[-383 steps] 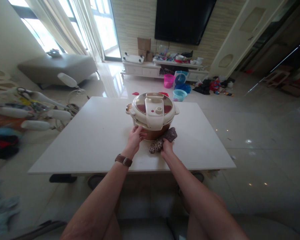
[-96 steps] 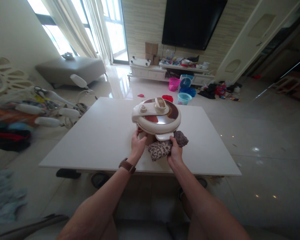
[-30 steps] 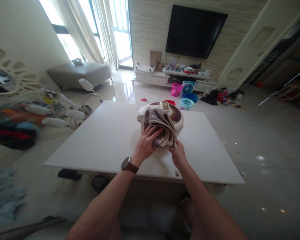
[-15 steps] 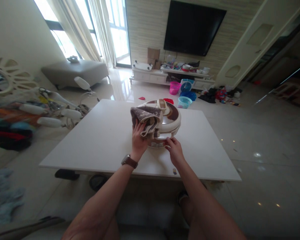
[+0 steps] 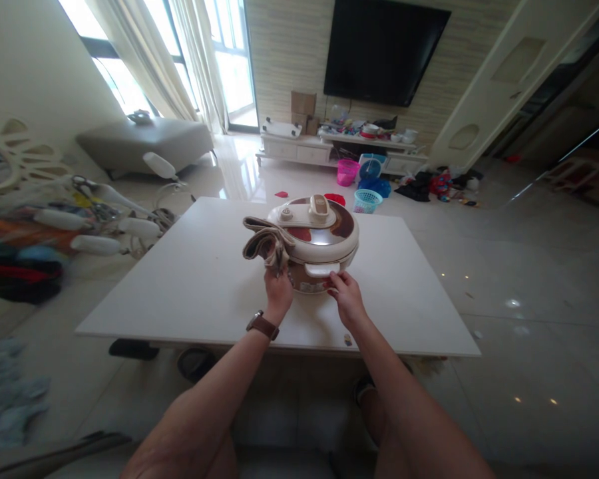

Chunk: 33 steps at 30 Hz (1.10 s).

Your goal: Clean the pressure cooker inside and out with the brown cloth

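An electric pressure cooker (image 5: 324, 247), cream with a shiny brown lid, stands on the white table (image 5: 190, 293). My left hand (image 5: 278, 293) grips a folded brown-and-beige cloth (image 5: 264, 241) against the cooker's left side, its fingers partly hidden by the cloth. On the near side, my right hand (image 5: 347, 296) has its fingers closed on the cooker's white handle (image 5: 322, 269). A dark watch (image 5: 262, 324) sits on my left wrist.
A small sticker (image 5: 348, 340) is at the table's near edge. Beyond the table are a turquoise basket (image 5: 368, 200) and a pink bucket (image 5: 347, 173) on the floor. A white-shaded lamp (image 5: 97, 245) lies close to the table's left side.
My left hand and the cloth have moved down and left from the lid's near-left part to the cooker's side, uncovering the lid. My right hand stays at the handle.
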Available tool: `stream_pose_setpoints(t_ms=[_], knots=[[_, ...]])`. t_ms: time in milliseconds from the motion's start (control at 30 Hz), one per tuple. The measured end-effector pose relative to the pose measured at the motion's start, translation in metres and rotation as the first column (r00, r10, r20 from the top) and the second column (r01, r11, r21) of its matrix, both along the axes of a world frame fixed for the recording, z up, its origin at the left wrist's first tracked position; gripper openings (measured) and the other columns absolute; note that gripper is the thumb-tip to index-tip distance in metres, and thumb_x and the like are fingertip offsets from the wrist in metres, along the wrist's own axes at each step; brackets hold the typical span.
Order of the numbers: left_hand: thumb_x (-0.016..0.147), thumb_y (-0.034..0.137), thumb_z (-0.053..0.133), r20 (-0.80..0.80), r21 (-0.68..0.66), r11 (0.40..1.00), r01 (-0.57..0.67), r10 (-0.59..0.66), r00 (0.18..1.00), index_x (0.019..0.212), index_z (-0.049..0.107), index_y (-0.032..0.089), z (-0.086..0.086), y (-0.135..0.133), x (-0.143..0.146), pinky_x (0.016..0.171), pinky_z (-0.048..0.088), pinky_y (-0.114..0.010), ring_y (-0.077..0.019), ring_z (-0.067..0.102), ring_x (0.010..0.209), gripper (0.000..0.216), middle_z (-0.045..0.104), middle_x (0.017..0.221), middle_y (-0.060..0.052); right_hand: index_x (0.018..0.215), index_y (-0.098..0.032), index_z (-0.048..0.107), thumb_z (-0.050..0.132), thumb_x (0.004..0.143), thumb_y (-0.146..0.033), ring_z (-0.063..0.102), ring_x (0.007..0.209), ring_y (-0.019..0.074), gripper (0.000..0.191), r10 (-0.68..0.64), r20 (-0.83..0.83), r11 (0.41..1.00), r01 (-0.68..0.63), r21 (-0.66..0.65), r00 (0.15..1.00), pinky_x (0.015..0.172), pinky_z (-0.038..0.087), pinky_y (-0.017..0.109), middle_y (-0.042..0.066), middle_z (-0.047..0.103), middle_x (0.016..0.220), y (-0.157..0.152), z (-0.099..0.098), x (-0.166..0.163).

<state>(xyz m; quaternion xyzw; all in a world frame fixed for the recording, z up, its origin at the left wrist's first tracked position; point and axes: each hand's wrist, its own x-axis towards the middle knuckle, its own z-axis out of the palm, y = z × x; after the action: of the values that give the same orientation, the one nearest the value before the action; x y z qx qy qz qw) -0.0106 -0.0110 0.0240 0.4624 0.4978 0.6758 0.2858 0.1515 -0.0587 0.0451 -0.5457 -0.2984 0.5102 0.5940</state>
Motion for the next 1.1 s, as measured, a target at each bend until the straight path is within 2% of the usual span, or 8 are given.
stream_pose_setpoints(t_ms=[100,200,267,333,500,800,933,1100], knots=[[0.097,0.022,0.055,-0.408,0.119,0.976,0.18,-0.117,0.905,0.154,0.058,0.025,0.012,-0.022,0.006,0.135,0.022,-0.053,-0.0297,0.036,0.16,0.057,0.054,0.164,-0.009,0.075,-0.024,0.061,0.087,0.062,-0.058,0.066,0.073,0.0181,0.045,-0.005,0.009,1.0,0.005,-0.003,1.0,0.065,0.049,0.029,0.001,0.073,0.076,0.001,-0.002,-0.001],[0.091,0.017,0.062,-0.77,0.053,0.945,0.324,-0.168,0.615,0.154,0.06,0.031,0.024,-0.035,0.008,0.136,0.01,-0.061,-0.0354,0.021,0.166,0.065,0.052,0.166,-0.005,0.088,-0.024,0.069,0.081,0.065,-0.048,0.068,0.08,0.0198,0.035,-0.015,-0.012,0.999,0.015,0.039,1.0,0.07,0.053,0.032,0.003,0.077,0.089,0.002,-0.006,-0.003],[0.09,0.018,0.065,-0.855,0.037,0.943,0.331,-0.142,0.5,0.157,0.057,0.032,0.027,-0.036,0.008,0.136,0.007,-0.062,-0.0367,0.016,0.167,0.069,0.052,0.165,-0.005,0.097,-0.024,0.072,0.077,0.066,-0.043,0.07,0.087,0.022,0.036,-0.014,-0.028,0.998,0.016,0.063,1.0,0.075,0.056,0.035,0.004,0.079,0.098,0.002,-0.009,-0.003],[0.09,0.024,0.068,-0.872,0.041,0.955,0.295,-0.11,0.476,0.16,0.054,0.029,0.027,-0.032,0.008,0.135,0.006,-0.064,-0.0384,0.017,0.167,0.071,0.051,0.165,-0.008,0.097,-0.024,0.073,0.074,0.066,-0.042,0.07,0.09,0.0237,0.036,-0.009,-0.013,0.998,0.009,0.057,1.0,0.076,0.056,0.036,0.005,0.079,0.099,0.003,-0.01,-0.002],[0.092,0.029,0.069,-0.863,0.033,0.969,0.245,-0.096,0.496,0.157,0.057,0.029,0.026,-0.029,0.009,0.135,0.003,-0.067,-0.0399,0.024,0.164,0.066,0.052,0.164,-0.01,0.093,-0.024,0.072,0.076,0.068,-0.05,0.069,0.088,0.0231,0.036,-0.019,0.064,1.0,0.017,0.025,0.998,0.072,0.054,0.033,0.006,0.079,0.094,0.002,-0.012,0.003],[0.092,0.023,0.063,-0.877,0.049,0.958,0.282,-0.094,0.471,0.144,0.069,0.029,0.012,-0.044,-0.008,0.136,0.005,-0.063,-0.0361,0.03,0.162,0.053,0.058,0.159,-0.009,0.089,-0.022,0.074,0.08,0.065,-0.044,0.066,0.08,0.02,0.033,0.004,0.018,0.996,-0.006,0.088,1.0,0.072,0.054,0.032,0.003,0.079,0.087,0.003,-0.013,0.001],[0.093,0.023,0.061,-0.776,0.07,0.974,0.215,-0.083,0.625,0.142,0.07,0.028,0.006,-0.032,-0.018,0.136,0.012,-0.06,-0.0336,0.035,0.16,0.05,0.06,0.156,-0.01,0.076,-0.023,0.065,0.084,0.065,-0.055,0.064,0.074,0.0177,0.038,0.014,0.044,1.0,-0.015,0.026,0.999,0.067,0.049,0.029,0.0,0.072,0.075,0.001,-0.004,0.001],[0.099,0.036,0.059,-0.394,0.082,0.988,0.134,-0.092,0.915,0.149,0.063,0.025,0.0,-0.007,-0.013,0.133,0.028,-0.045,-0.0268,0.043,0.155,0.051,0.055,0.161,-0.011,0.074,-0.024,0.058,0.087,0.06,-0.069,0.065,0.072,0.0178,0.055,0.016,0.051,1.0,-0.016,-0.007,0.999,0.065,0.047,0.029,0.001,0.072,0.076,0.0,0.001,0.001]])
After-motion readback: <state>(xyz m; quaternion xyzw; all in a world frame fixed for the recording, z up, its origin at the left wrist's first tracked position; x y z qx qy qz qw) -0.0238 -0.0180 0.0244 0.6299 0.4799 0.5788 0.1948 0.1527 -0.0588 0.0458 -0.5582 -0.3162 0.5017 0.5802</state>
